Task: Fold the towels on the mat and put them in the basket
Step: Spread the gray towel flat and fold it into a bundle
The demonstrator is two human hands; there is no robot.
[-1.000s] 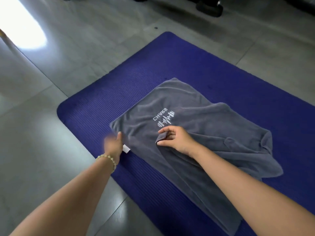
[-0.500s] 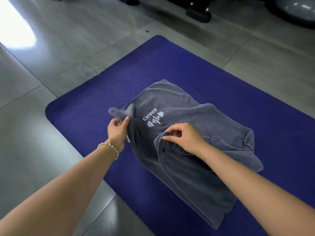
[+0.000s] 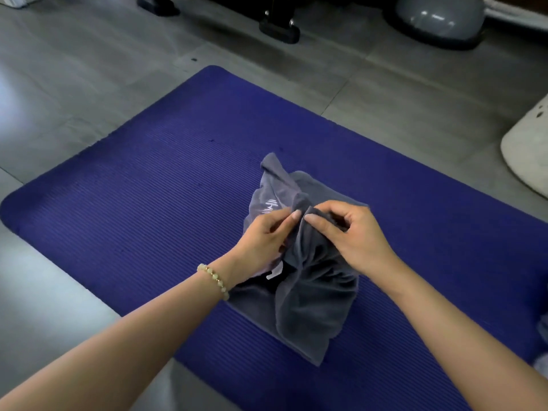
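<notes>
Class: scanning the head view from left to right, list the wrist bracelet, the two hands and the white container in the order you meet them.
Bracelet → left hand → right hand → white container.

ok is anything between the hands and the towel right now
Nothing visible. The left hand and right hand both pinch the grey towel at its bunched top, on the purple mat. Toward the white perforated object at the right edge, possibly the basket, only bare mat and floor show.

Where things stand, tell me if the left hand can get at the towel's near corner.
Probably yes, once it lets go: the left hand pinches the towel, but the corner lies bare on the mat.
</notes>
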